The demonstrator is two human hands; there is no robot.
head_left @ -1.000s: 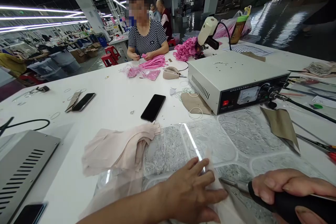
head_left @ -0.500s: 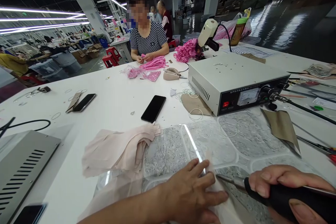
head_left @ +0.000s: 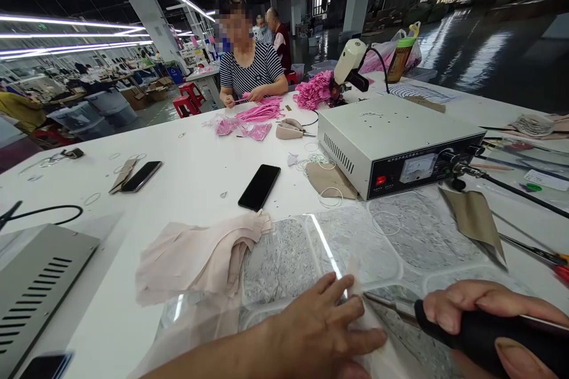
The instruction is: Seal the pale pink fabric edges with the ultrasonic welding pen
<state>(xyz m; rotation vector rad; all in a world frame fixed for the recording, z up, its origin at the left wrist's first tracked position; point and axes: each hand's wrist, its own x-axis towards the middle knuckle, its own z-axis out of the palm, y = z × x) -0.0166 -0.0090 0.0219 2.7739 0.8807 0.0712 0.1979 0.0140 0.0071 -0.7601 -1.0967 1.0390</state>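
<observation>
My left hand [head_left: 317, 328] lies flat with its fingers spread, pressing a strip of sheer pale fabric [head_left: 377, 352] onto a patterned grey mat [head_left: 284, 263]. In my right hand [head_left: 489, 320] is a black-handled tool with a narrow metal tip [head_left: 384, 302]. The tip points left and rests at the fabric's edge, close to my left fingers; I cannot tell if it touches the cloth. A stack of pale pink fabric pieces [head_left: 191, 260] lies to the left on the mat. The lower part of both hands runs out of view.
A metal control box [head_left: 400, 130] with a dial stands beyond the mat, a second vented box [head_left: 44, 290] at left. A black phone [head_left: 260, 187], brown scraps [head_left: 473, 222] and rings lie about. Across the table a person [head_left: 251, 71] handles pink strips [head_left: 260, 109].
My hands and the tool stay almost in place, the tip a touch further left. Across the table, the person's hands have moved apart over the pink strips. The view has shifted slightly.
</observation>
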